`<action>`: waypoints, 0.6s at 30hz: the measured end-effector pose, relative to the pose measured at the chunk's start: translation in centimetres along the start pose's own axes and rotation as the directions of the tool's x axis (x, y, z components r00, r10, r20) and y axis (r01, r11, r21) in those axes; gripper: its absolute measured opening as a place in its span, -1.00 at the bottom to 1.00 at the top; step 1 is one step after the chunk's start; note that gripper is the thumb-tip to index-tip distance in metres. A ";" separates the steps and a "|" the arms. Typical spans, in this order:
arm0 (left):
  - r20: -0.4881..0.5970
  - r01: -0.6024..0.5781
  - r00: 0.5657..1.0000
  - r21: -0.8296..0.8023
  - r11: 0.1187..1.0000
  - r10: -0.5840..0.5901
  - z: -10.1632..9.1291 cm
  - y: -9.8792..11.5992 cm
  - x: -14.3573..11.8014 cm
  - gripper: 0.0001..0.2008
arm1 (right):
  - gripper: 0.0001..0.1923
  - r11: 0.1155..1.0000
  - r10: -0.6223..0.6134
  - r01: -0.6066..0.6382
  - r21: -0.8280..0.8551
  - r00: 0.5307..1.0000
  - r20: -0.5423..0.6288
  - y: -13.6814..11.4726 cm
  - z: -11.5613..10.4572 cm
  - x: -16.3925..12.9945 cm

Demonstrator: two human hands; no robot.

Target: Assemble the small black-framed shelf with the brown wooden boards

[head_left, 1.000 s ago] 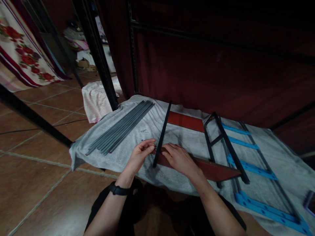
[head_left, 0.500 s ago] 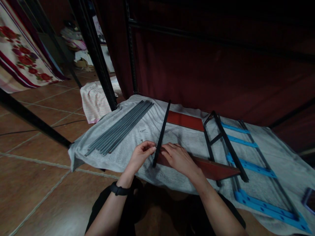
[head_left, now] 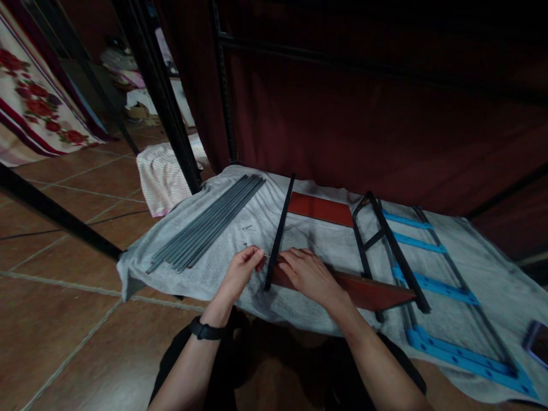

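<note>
My left hand (head_left: 243,267) pinches a thin metal screw (head_left: 266,256) between thumb and fingertips, its tip pointing at the side of a black metal bar (head_left: 280,231). On the other side of that bar, my right hand (head_left: 310,274) grips the end of a reddish-brown board (head_left: 372,290) standing on its edge, fingers over the top. A second red board (head_left: 321,209) spans the frame further back, between the bar and a black angled leg frame (head_left: 379,237). A few small screws (head_left: 248,228) lie on the grey cloth, left of the bar.
Several grey metal rods (head_left: 209,222) lie bundled at the left on the grey cloth (head_left: 231,279). Blue-slatted racks (head_left: 458,359) occupy the right, with a phone (head_left: 537,342) at the edge. Black posts (head_left: 165,97) rise at the left, and a dark red curtain (head_left: 342,125) hangs behind.
My left hand has drawn slightly left from the black bar, and the thin screw now shows between fingertips and bar. My right hand stays on the board.
</note>
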State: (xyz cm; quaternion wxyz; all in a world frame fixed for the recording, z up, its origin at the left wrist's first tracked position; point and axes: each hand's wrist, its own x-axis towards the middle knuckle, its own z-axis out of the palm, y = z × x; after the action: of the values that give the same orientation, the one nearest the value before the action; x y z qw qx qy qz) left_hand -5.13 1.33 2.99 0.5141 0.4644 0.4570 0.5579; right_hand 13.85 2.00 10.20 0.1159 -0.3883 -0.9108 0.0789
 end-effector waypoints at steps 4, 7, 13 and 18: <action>0.000 -0.017 1.000 0.035 0.999 0.017 0.1 -0.1 0.1 -0.66 | -0.77 1.000 -0.007 0.007 -0.010 1.000 -0.011 0.0 0.1 0.0; 0.005 -0.073 0.997 0.098 0.993 0.073 -0.1 0.0 0.1 -0.74 | -0.76 1.000 0.003 -0.003 -0.006 1.000 -0.013 -0.1 0.2 0.0; 0.054 -0.096 0.994 0.109 0.989 0.090 -0.6 0.4 -0.1 -0.80 | -0.76 1.000 -0.003 0.003 -0.007 1.000 -0.008 0.1 0.3 -0.1; 0.026 -0.056 0.998 0.085 0.995 0.054 0.0 0.6 -0.1 -0.78 | -0.76 1.000 0.002 -0.002 -0.012 1.000 -0.024 0.2 0.3 -0.2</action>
State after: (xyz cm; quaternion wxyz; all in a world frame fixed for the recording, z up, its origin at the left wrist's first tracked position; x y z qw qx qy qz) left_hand -5.25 1.21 3.53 0.4834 0.5049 0.4614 0.5464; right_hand 14.01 2.00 9.82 0.1245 -0.3907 -0.9095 0.0689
